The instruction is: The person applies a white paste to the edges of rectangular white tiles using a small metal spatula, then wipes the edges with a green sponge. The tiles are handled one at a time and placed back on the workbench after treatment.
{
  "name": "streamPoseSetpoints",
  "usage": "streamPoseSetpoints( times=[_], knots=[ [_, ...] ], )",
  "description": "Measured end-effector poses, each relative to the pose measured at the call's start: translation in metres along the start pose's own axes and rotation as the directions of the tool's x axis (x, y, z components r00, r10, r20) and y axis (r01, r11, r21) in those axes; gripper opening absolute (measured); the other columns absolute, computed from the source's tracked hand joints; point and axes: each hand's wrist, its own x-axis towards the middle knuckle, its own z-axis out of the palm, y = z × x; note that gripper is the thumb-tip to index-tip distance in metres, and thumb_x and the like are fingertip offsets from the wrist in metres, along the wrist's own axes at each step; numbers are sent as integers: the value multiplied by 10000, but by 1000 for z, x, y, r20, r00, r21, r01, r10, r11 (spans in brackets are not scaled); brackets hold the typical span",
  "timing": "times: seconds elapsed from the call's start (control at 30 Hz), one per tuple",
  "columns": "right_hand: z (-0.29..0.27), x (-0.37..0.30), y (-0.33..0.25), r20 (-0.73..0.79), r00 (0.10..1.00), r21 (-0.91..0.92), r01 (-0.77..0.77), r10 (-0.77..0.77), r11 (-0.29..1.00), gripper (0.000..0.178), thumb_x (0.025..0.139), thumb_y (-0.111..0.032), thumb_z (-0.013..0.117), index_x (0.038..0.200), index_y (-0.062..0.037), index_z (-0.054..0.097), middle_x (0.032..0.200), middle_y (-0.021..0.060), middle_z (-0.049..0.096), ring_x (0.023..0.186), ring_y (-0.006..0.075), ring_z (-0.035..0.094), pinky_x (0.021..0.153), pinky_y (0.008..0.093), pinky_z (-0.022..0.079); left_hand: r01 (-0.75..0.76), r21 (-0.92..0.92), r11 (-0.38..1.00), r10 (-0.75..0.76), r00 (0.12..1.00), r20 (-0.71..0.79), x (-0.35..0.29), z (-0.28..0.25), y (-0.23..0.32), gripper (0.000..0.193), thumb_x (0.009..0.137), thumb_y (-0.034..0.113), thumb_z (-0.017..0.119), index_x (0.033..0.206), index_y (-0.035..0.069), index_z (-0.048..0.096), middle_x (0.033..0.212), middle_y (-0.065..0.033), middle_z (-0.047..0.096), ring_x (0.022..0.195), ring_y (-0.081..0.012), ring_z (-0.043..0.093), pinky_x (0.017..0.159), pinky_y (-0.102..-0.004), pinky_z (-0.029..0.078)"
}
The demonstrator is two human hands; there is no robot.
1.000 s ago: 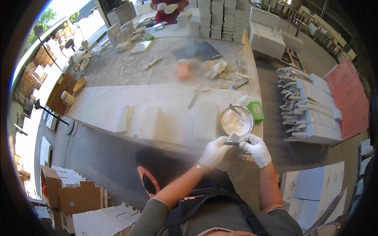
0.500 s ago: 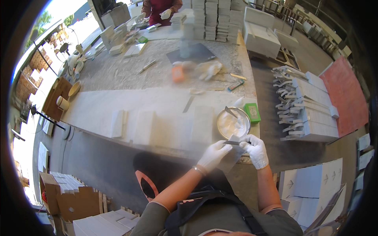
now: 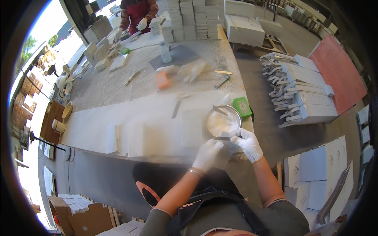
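Observation:
My right hand [image 3: 249, 145], in a white glove, is closed on a narrow dark-bladed putty knife [image 3: 223, 138], its blade pointing left. The blade's tip comes close to the fingers of my left hand [image 3: 207, 154], also gloved. That hand is closed around a thin pale flat piece [image 3: 223, 154], partly hidden and blurred. Just beyond both hands stands a round metal bowl [image 3: 239, 122] of white paste [image 3: 222, 122]. A second flat-bladed tool [image 3: 219, 110] leans in the paste. Pale slabs [image 3: 191, 128] lie along the near side of the worktable [image 3: 84, 128].
A green box [image 3: 242, 107] sits beside the bowl. Farther back are an orange block [image 3: 162, 80], gloves [image 3: 192, 70], a clear bottle [image 3: 165, 53] and stacked tiles [image 3: 185, 21]. A co-worker [image 3: 138, 15] stands at the far side. Strapped slabs [image 3: 305, 92] stand to the right.
The view has shifted, so the table's things sit further left. Both hands stay near the bowl, the putty knife still in the right one. The co-worker's arms have moved.

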Motion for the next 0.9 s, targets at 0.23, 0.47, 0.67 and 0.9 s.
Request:
streamPoseSetpoints(
  times=[0.23,0.47,0.67,0.9],
  knots=[
    [-29,13,-2,-54,996,47,67,-64,997,161,1023,-132,692,1140,-24,721,1015,7,724,925,76,635,807,255,517,-34,-33,999,32,998,-54,2,7,-7,368,1034,268,678,1257,-24,704,1060,-49,736,973,-111,629,873,-295,522],
    [-44,16,-9,-129,991,-11,29,-30,1000,163,1018,-164,703,1134,-51,723,876,-4,704,711,68,629,632,230,503,-34,-48,998,31,997,-66,6,11,-12,365,1027,261,688,1253,-26,704,1058,-48,734,969,-102,624,868,-293,524],
    [-45,24,-5,-139,989,-102,29,-43,994,180,998,-144,715,1142,-40,745,861,-5,706,695,59,618,609,221,480,-45,-87,995,41,998,-55,5,10,-13,389,1014,275,698,1258,-28,703,1046,-54,738,949,-110,635,850,-297,532],
    [-48,39,6,-99,994,-294,19,-50,956,171,975,-139,738,1120,-53,765,840,-30,700,678,37,587,592,216,460,1,-117,993,-10,998,-69,5,10,-14,374,1007,266,708,1245,-22,720,1047,-51,750,951,-104,650,863,-293,537]
  ],
)
